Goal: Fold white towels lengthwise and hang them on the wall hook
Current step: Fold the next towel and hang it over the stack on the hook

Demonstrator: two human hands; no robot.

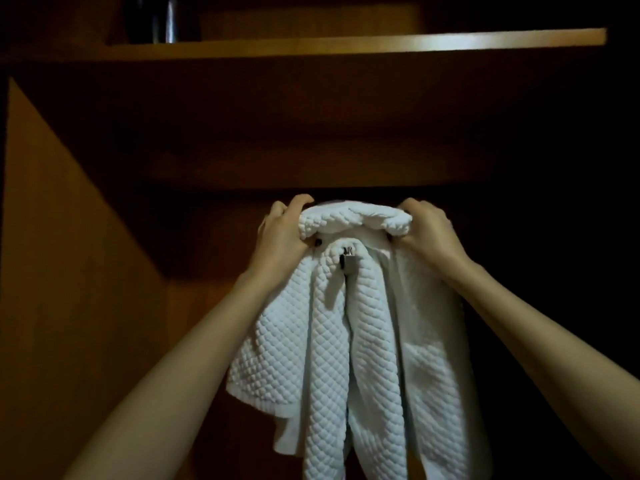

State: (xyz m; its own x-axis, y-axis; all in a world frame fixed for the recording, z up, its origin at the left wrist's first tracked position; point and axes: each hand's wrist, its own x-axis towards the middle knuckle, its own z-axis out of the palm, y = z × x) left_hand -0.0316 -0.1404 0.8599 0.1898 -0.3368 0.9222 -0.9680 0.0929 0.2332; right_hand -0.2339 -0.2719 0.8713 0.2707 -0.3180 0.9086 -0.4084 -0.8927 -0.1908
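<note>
Left hand: left hand (281, 233) clenched on the left end of the bunched top fold of the white towel (346, 341), fingers curled over the top, thumb underneath.
Right hand: right hand (428, 233) grasping the right end of the same fold, knuckles toward the camera, fingers wrapped into the cloth.
Fold between hands: a thick roll of quilted cloth spanning from one hand to the other, level, held against the dark back wall (311, 133).
Hook: small metal hook (348, 263) just below the middle of the roll, cloth gathered around it on both sides.
Towel body: hangs from the hook in several long quilted folds, down to the bottom edge of the view; cannot tell whether one towel or more.
Right side: smoother white cloth (427, 341) hanging beside the quilted folds, touching them.
Surround: wooden side panel (52, 271) at left; wooden shelf (346, 43) overhead.
On shelf: dark object (162, 19) near its left end, too dim to identify.
</note>
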